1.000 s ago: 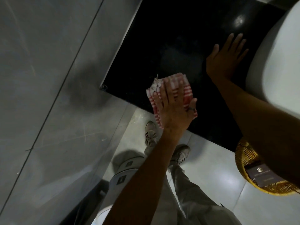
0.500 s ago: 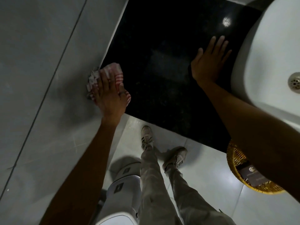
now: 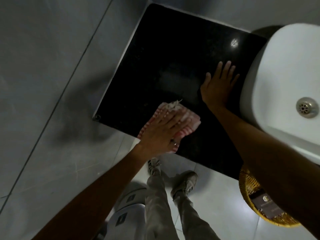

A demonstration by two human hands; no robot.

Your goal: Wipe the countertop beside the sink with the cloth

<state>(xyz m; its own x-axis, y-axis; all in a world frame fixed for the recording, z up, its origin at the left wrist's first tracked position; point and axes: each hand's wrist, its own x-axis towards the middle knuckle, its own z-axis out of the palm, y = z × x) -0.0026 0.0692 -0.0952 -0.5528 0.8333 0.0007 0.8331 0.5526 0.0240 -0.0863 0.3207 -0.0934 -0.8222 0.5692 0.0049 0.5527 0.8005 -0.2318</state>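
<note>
A folded red-and-white striped cloth point(image 3: 187, 119) lies on the black polished countertop point(image 3: 173, 58), near its front edge. My left hand point(image 3: 160, 134) presses flat on the cloth, fingers spread over it, and covers most of it. My right hand point(image 3: 219, 84) rests palm down on the bare countertop, fingers apart, right beside the white sink basin point(image 3: 280, 80). The basin's metal drain point(image 3: 307, 107) shows at the right.
Grey tiled wall point(image 3: 52, 84) borders the countertop on the left. Below are my legs and shoes point(image 3: 185, 183) on a pale tiled floor, a white toilet lid point(image 3: 124, 217) and a wicker basket point(image 3: 256, 205) holding a dark packet.
My left hand slid the cloth from the countertop's left corner by the wall rightwards along the front edge. The right hand stayed flat beside the sink. The view has shifted.
</note>
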